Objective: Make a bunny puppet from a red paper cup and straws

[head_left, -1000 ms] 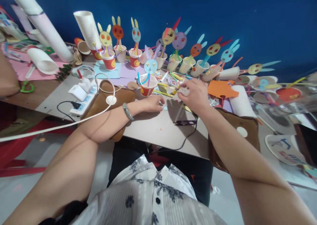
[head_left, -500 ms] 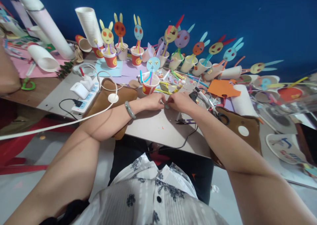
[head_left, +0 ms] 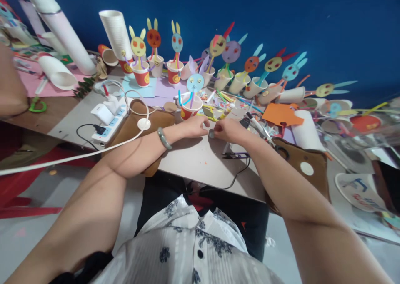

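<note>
My right hand [head_left: 227, 130] is closed in a pinch on a small pale round piece [head_left: 211, 133], held just above the table. Its exact kind is too small to make out. My left hand [head_left: 197, 127] is a short gap to the left, thumb and fingers apart with nothing seen between them. Just behind my left hand stands a red and white paper cup [head_left: 191, 105]. A light-blue paper rabbit face [head_left: 195, 83] with lilac ears rises from this cup, with a blue arm bent upward at the left.
More rabbit figures in paper cups [head_left: 175, 71] line the blue wall. Colourful scraps [head_left: 223, 100] lie behind my hands. A power strip [head_left: 110, 130] and white cable are at left; a black-corded tool [head_left: 235, 155] and orange paper [head_left: 283, 114] at right. Another person's arm [head_left: 11, 84] shows far left.
My hands have drawn slightly apart. The left fingers have opened away from the pale piece, which stays in my right hand's pinch. The view has shifted a little.
</note>
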Available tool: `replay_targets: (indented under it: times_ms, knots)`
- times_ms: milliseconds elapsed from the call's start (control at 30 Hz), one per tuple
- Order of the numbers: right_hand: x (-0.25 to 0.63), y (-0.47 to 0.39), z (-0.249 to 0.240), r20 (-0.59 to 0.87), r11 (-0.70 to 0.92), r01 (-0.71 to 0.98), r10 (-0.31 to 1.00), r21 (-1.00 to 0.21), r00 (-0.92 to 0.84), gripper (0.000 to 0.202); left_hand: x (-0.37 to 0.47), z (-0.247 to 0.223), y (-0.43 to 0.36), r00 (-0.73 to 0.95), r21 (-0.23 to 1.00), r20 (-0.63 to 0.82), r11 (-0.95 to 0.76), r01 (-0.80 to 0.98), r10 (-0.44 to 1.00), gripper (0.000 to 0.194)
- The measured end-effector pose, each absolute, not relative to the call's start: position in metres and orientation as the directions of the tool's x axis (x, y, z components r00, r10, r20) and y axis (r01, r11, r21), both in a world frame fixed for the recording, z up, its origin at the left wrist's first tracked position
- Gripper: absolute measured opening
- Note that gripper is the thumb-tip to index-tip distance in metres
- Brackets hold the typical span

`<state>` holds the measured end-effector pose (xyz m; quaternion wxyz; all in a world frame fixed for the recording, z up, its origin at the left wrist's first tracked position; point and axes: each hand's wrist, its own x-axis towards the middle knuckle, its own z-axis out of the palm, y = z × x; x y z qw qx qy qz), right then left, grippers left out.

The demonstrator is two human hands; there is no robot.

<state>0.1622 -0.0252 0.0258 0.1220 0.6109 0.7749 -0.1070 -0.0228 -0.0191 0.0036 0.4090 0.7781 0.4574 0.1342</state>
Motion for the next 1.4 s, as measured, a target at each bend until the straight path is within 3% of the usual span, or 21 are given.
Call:
replay_targets:
  times_ms: [167,300,400,667,767,867,967,1100,1233,1400]
  knots:
    - [0.185,-0.018,0.043,-0.155,0.155,0.878,0.956,-0.453,-0.249,0.012,-0.021,0.012,-0.022,0.484,0.911,-0.163,-0.057,0.408,0.86,0.035]
    - [0.187,-0.013,0.06,-0.023,0.158,0.767,0.975,-0.622,-0.219,0.023,-0.019,0.018,-0.022,0.435,0.988,-0.122,0.068,0.137,0.892,0.016]
    - [0.176,-0.007,0.068,0.02,0.189,0.723,0.972,-0.665,-0.235,0.028,-0.019,0.02,-0.021,0.384,0.995,-0.087,0.101,-0.017,0.919,0.008]
    - [0.157,-0.001,0.077,0.047,0.195,0.68,0.972,-0.707,-0.23,0.028,-0.02,0.021,-0.022,0.308,0.965,-0.066,0.139,-0.222,0.949,0.029]
    - [0.164,-0.003,0.076,0.115,0.243,0.624,0.964,-0.743,-0.238,0.029,-0.02,0.025,-0.022,0.376,0.913,-0.115,0.247,-0.324,0.92,0.031]
    - [0.173,-0.004,0.072,0.28,0.359,0.533,0.933,-0.766,-0.225,0.027,-0.023,0.031,-0.023,0.517,0.816,-0.165,0.411,-0.407,0.84,0.03]
    - [0.178,-0.009,0.068,0.416,0.508,0.452,0.861,-0.733,-0.292,0.027,-0.028,0.033,-0.024,0.646,0.745,-0.157,0.519,-0.419,0.747,0.027]
    - [0.177,-0.017,0.07,0.449,0.614,0.348,0.773,-0.709,-0.448,0.022,-0.032,0.029,-0.026,0.756,0.722,-0.096,0.569,-0.395,0.647,0.027]
    - [0.174,-0.021,0.075,0.434,0.636,0.316,0.737,-0.704,-0.518,0.017,-0.033,0.024,-0.026,0.803,0.709,-0.109,0.611,-0.35,0.586,0.027]
    - [0.173,-0.022,0.076,0.403,0.617,0.305,0.74,-0.725,-0.538,0.029,-0.032,0.023,-0.027,0.822,0.698,-0.127,0.638,-0.323,0.555,0.026]
